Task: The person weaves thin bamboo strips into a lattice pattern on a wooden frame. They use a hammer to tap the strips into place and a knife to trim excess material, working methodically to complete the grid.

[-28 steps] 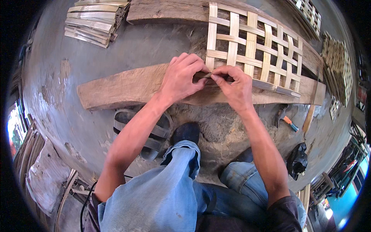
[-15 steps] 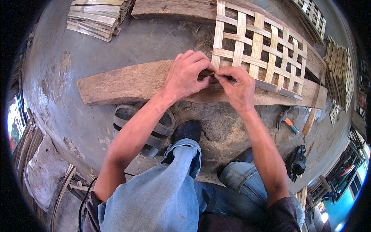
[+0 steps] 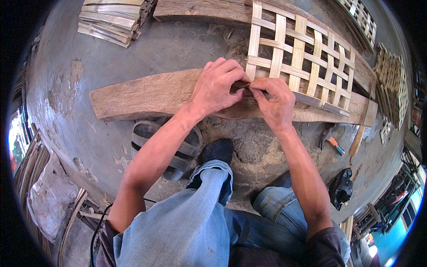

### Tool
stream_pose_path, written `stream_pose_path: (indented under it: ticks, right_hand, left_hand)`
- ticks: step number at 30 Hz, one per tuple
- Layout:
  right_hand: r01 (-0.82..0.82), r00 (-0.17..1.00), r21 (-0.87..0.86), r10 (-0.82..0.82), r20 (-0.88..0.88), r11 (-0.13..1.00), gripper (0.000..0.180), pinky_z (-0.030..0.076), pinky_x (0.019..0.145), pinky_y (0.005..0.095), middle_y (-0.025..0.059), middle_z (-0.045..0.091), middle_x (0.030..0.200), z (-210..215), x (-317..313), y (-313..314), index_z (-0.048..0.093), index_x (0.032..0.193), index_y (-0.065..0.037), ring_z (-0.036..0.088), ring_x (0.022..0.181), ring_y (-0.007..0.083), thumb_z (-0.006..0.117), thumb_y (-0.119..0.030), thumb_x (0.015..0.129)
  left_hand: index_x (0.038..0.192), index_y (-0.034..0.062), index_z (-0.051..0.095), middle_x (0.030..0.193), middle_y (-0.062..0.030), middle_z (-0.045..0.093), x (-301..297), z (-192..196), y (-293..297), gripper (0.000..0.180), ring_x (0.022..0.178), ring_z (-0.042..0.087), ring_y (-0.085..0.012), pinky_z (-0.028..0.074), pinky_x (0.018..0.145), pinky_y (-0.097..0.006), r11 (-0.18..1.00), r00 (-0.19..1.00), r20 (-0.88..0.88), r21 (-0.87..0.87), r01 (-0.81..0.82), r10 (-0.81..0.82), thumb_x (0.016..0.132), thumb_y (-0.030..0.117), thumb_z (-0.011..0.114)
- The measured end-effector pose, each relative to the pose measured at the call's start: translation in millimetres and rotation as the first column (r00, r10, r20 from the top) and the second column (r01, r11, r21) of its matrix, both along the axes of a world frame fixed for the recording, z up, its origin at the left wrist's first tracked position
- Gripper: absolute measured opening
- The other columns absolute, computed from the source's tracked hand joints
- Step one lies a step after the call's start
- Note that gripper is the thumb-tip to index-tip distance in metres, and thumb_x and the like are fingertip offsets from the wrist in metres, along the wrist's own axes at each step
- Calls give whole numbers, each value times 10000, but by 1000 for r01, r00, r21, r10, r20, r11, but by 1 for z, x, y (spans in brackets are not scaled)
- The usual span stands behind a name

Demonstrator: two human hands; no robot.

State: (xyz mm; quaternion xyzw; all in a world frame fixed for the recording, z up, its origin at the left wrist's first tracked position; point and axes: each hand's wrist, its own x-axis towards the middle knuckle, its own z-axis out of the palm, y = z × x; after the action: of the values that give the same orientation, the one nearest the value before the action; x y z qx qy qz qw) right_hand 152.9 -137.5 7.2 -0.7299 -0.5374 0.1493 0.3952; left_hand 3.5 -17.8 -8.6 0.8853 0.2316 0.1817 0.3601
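Note:
A woven panel of flat, pale bamboo strips (image 3: 298, 44) in an open lattice leans across two heavy wooden beams. Its near edge has a long strip along it, over the near beam (image 3: 147, 94). At the panel's near left corner my left hand (image 3: 218, 86) and my right hand (image 3: 275, 101) meet above the beam. The thumb and fingertips of each are pinched together, almost touching the other's. A small dark sliver shows between them, but the fingers hide most of it.
The far beam (image 3: 200, 11) lies behind. A hammer (image 3: 331, 140) and a wooden-handled blade (image 3: 356, 140) are at the right, near a black plastic bag (image 3: 341, 189). Stacked bamboo slats (image 3: 111, 20) lie far left; more lattice panels (image 3: 391, 84) stand right. A sandal (image 3: 187, 147) lies below my left forearm.
The view has shifted very slightly. Both hands stay pinched together at the panel's corner, with only a tiny movement of the fingers.

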Motion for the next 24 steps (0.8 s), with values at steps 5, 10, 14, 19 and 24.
stream_pose_path:
  ticks: [5, 10, 14, 19, 24]
  right_hand:
    - [-10, 999, 43, 8, 39, 999, 186, 536, 728, 346, 12, 727, 883, -2, -1, -1, 723, 850, -112, 666, 837, 227, 783, -18, 701]
    - [-32, 996, 46, 28, 85, 998, 213, 542, 738, 343, -2, 719, 906, -2, -1, -3, 730, 867, -133, 655, 850, 219, 785, -23, 692]
    - [-34, 995, 52, 29, 95, 998, 222, 544, 739, 340, -6, 717, 915, -3, -2, -4, 738, 880, -144, 653, 849, 216, 786, -38, 691]
    - [-36, 994, 77, 28, 105, 996, 205, 546, 729, 338, 0, 714, 908, -5, -1, -4, 740, 879, -147, 654, 837, 215, 775, -51, 701]
    - [-39, 993, 92, 29, 116, 995, 192, 547, 713, 343, 4, 703, 902, -6, 0, -5, 736, 867, -150, 654, 819, 219, 772, -64, 698]
  left_hand:
    - [926, 137, 718, 998, -12, 644, 2, 2, -1, 293, 992, 598, -247, 456, 843, -384, 1000, 1000, 21, -7, -22, 22, 651, 85, 806]
    - [903, 152, 697, 1036, 15, 625, -1, -4, -4, 243, 1000, 579, -223, 431, 861, -379, 997, 995, 76, 13, -70, 68, 683, 108, 790]
    - [870, 155, 699, 1042, 18, 624, -1, -3, -7, 216, 1006, 579, -214, 425, 868, -377, 996, 994, 63, 15, -87, 86, 682, 102, 790]
    - [860, 159, 698, 1022, 30, 626, 0, -3, -10, 214, 999, 580, -203, 418, 873, -369, 993, 992, 71, 47, -107, 103, 677, 99, 792]
    - [855, 138, 707, 1012, 16, 653, 2, -1, -12, 223, 976, 598, -227, 431, 860, -384, 991, 990, 85, 52, -120, 115, 660, 73, 793]
